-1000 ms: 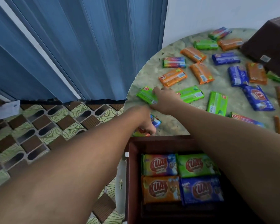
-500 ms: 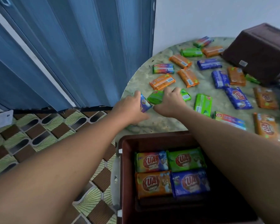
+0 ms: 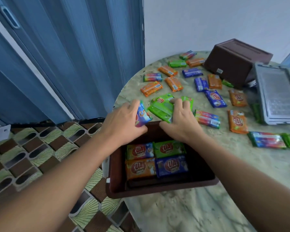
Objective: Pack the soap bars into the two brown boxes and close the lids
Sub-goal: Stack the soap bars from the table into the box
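An open brown box (image 3: pixel 161 187) sits at the near edge of the round table, with several wrapped soap bars (image 3: pixel 156 159) lying flat inside. Just beyond its far rim, my left hand (image 3: pixel 122 121) grips a blue soap bar (image 3: pixel 142 117). My right hand (image 3: pixel 179 121) holds green soap bars (image 3: pixel 161 109) against the tabletop. Many more loose bars (image 3: pixel 214 98), orange, blue, green and multicoloured, lie scattered across the table. A second brown box (image 3: pixel 233 61) rests upside down at the far right.
Grey lids (image 3: pixel 278 96) are stacked at the table's right edge. A blue folding door (image 3: pixel 65 56) stands to the left, over a patterned tile floor (image 3: pixel 23 156). A white wall rises behind the marbled tabletop (image 3: pixel 199 211).
Both hands have drawn back toward the near box, my left hand carrying the blue bar and my right gathering the green bars. The camera has tilted, bringing the grey lids into view.
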